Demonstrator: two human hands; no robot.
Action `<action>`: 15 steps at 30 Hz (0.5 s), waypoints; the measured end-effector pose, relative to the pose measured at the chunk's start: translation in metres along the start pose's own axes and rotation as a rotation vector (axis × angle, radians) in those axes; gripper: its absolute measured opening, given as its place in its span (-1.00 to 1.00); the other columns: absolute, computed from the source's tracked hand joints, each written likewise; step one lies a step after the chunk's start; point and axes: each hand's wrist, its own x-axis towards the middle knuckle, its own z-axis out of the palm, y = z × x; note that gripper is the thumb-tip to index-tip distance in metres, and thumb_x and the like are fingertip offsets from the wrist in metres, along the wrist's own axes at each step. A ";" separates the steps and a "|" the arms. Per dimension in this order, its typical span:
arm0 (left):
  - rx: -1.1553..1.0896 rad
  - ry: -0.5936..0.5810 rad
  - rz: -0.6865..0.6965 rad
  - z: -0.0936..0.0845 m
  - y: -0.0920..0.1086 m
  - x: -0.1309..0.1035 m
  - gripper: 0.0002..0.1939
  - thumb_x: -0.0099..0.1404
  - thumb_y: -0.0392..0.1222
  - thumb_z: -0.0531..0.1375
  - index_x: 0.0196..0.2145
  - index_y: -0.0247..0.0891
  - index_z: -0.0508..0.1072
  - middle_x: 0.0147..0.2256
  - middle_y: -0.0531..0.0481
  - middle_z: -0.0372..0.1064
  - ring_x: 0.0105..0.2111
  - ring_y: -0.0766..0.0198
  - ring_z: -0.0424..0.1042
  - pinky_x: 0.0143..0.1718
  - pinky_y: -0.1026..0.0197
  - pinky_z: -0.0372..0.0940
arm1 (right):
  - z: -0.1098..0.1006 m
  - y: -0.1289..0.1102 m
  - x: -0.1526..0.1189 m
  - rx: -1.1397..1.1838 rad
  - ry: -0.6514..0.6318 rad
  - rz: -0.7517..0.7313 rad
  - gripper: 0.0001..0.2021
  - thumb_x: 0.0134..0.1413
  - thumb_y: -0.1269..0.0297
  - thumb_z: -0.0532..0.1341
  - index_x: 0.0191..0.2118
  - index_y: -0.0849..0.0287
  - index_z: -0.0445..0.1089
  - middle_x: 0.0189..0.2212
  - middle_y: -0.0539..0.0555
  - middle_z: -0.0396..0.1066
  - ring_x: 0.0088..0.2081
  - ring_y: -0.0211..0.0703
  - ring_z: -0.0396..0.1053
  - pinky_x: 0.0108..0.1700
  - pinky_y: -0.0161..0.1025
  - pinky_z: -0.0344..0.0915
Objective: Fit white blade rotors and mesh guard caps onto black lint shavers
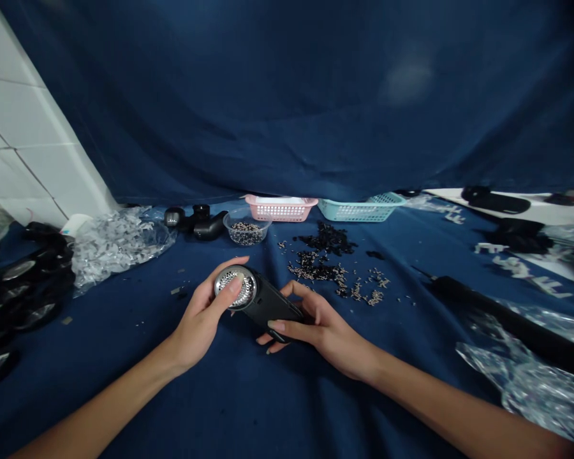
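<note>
Between my hands is a black fabric shaver (268, 305) with a round, perforated silver head, tilted with the head up and to the left. My left hand (205, 309) grips it at the head end, its thumb pressed on the metal mesh. Around the lower end of the black body, my right hand (323, 328) is closed, thumb on top and fingers beneath. Just beyond the shaver lie loose small screws (358, 290) and a heap of small black parts (332, 239) on the blue cloth (249, 401).
Behind stand a clear bowl of screws (247, 233), a pink basket (282, 209) and a teal basket (361, 210). At left are a bag of pale parts (119, 245) and piled black shaver pieces (23, 274). A black electric screwdriver (497, 312) and clear plastic bags (545, 382) lie at right.
</note>
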 end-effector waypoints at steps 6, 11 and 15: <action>0.018 0.013 -0.002 0.000 -0.003 0.001 -0.59 0.36 0.08 0.21 0.09 -0.08 0.46 -0.14 0.01 0.45 -0.14 0.20 0.35 -0.08 0.21 0.22 | -0.001 0.000 0.001 0.000 -0.011 0.000 -0.57 0.04 0.24 0.44 -0.21 0.10 0.14 -0.32 0.04 0.52 -0.26 -0.01 0.62 -0.20 -0.10 0.60; 0.003 0.013 -0.009 -0.001 -0.004 0.002 -0.58 0.34 0.10 0.23 0.08 -0.09 0.46 -0.13 0.02 0.45 -0.14 0.23 0.35 -0.11 0.23 0.21 | -0.002 0.001 0.001 -0.010 -0.019 -0.002 -0.56 0.03 0.23 0.45 -0.20 0.13 0.13 -0.32 0.04 0.52 -0.27 -0.03 0.62 -0.21 -0.11 0.60; 0.006 0.016 -0.018 -0.001 -0.005 0.002 -0.56 0.34 0.13 0.22 0.09 -0.09 0.46 -0.18 0.03 0.45 -0.20 0.26 0.33 -0.21 0.24 0.20 | -0.001 0.002 0.001 -0.015 -0.018 -0.008 -0.56 0.05 0.22 0.44 -0.19 0.13 0.12 -0.32 0.02 0.52 -0.27 -0.04 0.62 -0.21 -0.12 0.60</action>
